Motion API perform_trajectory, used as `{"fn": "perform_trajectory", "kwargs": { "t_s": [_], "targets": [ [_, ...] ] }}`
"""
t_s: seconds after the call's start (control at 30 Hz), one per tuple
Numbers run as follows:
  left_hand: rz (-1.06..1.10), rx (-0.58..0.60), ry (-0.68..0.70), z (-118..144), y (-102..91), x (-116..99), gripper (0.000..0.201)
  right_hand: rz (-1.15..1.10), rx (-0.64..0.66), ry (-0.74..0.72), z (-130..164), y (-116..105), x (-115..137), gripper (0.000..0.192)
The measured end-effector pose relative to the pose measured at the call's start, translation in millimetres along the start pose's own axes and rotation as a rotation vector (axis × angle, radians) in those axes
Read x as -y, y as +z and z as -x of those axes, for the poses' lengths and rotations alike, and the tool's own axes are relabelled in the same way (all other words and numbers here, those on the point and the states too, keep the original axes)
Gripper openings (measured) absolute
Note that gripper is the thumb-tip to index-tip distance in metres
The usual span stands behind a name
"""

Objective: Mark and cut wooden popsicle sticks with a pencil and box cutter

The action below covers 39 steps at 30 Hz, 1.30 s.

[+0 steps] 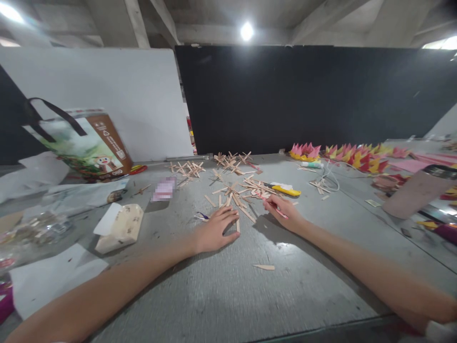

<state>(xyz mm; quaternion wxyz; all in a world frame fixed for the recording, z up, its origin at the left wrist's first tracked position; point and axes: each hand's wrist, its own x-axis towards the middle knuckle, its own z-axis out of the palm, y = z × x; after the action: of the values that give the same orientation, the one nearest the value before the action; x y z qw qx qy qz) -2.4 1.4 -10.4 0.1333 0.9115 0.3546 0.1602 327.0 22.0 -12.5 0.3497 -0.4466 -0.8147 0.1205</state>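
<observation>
My left hand (216, 228) lies on the grey table with its fingers spread. Its thumb and forefinger touch the two ends of a short wooden craft stick (238, 225). To the right, my right hand (285, 214) is closed around a thin pink pen-like tool (281, 214), whose exact kind is unclear. The front of that tool points toward a loose pile of craft sticks (255, 186). Beyond my left hand, several sticks form a star-like cluster (232, 196). A pointed stick piece (264, 267) lies alone nearer to me.
A yellow utility knife (285, 189) lies behind the pile. Crossed-stick pieces (191, 169) sit farther back. Left are a tissue pack (123, 226) and a shopping bag (93, 147). Right are folded paper pieces (357, 155), a white cable (333, 176) and a pink bottle (417, 193).
</observation>
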Motion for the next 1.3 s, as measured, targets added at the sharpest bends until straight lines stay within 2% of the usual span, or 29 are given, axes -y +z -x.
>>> {"fn": "perform_trajectory", "kwargs": {
  "t_s": [0.2, 0.4, 0.53, 0.67, 0.77, 0.9, 1.07, 1.23, 1.3],
  "targets": [
    [-0.018, -0.016, 0.025, 0.3, 0.3, 0.2, 0.058, -0.001, 0.064, -0.034, 0.5, -0.4, 4.3, 0.040],
    [-0.023, -0.014, 0.027, -0.7, -2.7, -3.7, 0.053, -0.112, 0.055, -0.112, 0.7, -0.5, 13.9, 0.049],
    [-0.028, -0.021, 0.032, -1.3, -2.9, -3.6, 0.053, -0.132, 0.019, -0.034, 0.0, 1.9, 14.3, 0.042],
    [-0.015, -0.007, 0.024, -1.0, -2.5, -3.7, 0.053, -0.134, 0.025, 0.071, -1.2, 4.4, 15.2, 0.046],
    [-0.002, -0.018, 0.004, -0.1, -0.6, -2.7, 0.056, -0.206, 0.048, 0.072, 0.2, 5.0, 18.9, 0.042],
    [0.007, -0.031, -0.002, -1.9, 1.5, 0.5, 0.060, -0.262, 0.072, 0.053, 2.5, 3.8, 25.0, 0.052],
    [0.001, -0.034, 0.013, -11.3, 0.9, 0.9, 0.055, -0.267, 0.117, -0.014, -3.8, 6.2, 33.5, 0.048],
    [0.005, -0.080, 0.052, -13.6, 3.9, -2.8, 0.049, -0.548, 0.184, 0.187, -13.0, 24.0, 43.0, 0.044],
    [0.009, -0.080, 0.063, -11.9, 4.5, -3.2, 0.050, -0.598, 0.205, 0.214, -12.7, 30.8, 44.8, 0.044]
  ]
}}
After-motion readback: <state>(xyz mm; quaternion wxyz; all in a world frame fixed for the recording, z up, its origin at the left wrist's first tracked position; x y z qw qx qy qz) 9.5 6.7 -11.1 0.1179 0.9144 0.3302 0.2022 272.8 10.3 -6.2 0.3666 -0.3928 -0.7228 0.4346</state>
